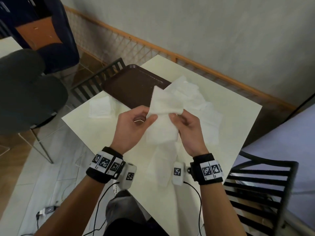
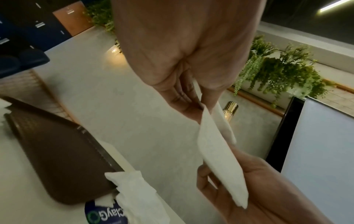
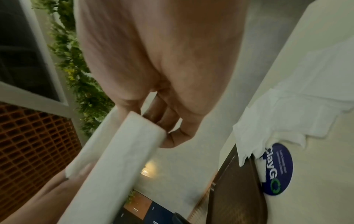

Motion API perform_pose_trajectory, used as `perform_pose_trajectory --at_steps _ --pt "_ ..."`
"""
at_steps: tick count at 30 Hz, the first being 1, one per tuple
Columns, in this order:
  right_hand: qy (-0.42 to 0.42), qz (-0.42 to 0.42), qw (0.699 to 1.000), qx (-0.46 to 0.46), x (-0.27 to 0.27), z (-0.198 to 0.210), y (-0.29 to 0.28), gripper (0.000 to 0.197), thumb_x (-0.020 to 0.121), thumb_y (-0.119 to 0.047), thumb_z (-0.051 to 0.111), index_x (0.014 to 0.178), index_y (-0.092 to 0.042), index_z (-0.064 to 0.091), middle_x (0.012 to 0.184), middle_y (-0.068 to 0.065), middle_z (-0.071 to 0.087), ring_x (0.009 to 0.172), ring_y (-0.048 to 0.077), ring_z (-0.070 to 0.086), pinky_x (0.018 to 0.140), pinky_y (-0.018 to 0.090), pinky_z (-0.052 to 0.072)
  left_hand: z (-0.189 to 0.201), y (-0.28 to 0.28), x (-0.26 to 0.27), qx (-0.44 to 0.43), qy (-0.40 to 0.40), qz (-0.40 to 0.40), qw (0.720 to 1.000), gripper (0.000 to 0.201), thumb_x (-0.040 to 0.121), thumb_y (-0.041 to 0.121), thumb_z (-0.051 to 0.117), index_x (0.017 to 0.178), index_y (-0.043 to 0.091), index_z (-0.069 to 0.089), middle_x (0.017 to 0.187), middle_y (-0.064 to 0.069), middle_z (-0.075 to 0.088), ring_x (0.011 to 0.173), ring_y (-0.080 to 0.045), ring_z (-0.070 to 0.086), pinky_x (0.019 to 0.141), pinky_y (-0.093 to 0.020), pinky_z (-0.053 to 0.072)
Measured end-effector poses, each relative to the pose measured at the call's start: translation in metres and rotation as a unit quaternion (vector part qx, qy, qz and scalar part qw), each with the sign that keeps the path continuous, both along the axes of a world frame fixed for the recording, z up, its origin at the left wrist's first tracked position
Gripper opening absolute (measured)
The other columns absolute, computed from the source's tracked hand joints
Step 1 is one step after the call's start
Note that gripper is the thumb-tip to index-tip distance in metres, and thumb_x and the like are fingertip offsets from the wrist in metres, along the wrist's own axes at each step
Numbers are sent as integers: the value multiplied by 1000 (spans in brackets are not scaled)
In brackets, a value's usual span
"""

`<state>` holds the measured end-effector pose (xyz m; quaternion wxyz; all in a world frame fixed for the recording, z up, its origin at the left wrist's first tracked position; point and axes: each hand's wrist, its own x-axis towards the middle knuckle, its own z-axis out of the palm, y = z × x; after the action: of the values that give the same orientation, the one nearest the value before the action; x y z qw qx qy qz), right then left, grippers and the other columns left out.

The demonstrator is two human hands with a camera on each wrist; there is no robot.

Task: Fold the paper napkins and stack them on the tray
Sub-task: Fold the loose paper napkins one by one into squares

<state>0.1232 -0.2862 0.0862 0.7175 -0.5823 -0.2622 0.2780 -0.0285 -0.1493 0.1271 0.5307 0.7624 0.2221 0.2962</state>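
A white paper napkin is lifted above the cream table, partly folded. My left hand pinches its left edge and my right hand pinches its right edge. The left wrist view shows the napkin edge-on between my left hand above and my right hand below. In the right wrist view my right hand holds the napkin as a folded strip. The brown tray lies bare at the far side. A pile of loose napkins lies right of it. A folded napkin sits left of the tray.
Black slatted chairs stand at the right and beyond the tray. A dark round chair is at the left. A blue round sticker on the table lies partly under the napkin pile. Cables hang at the near table edge.
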Motion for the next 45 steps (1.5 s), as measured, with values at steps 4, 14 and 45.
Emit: perform_pose_trajectory --at_steps 4,14,45 --pt "21 -31 999 30 2 3 7 20 86 -4 72 94 -15 87 106 15 80 103 32 72 94 50 57 13 10 -8 35 -41 -26 998 22 97 -6 71 100 13 82 99 4 82 92 -11 76 85 -21 57" --pt "-28 0 995 97 -5 17 24 34 83 3 65 87 -22 87 94 17 73 89 31 65 74 35 48 17 24 -16 -8 -64 4 998 25 103 -12 56 99 3 75 93 5 75 86 -11 70 80 -28 58" --pt "-367 -88 911 -168 -56 5 253 27 117 -36 46 91 -29 45 78 -13 50 73 6 47 69 23 34 -8 208 -64 126 15 101 987 17 110 7 58 117 21 53 86 23 70 79 -7 69 73 -18 54"
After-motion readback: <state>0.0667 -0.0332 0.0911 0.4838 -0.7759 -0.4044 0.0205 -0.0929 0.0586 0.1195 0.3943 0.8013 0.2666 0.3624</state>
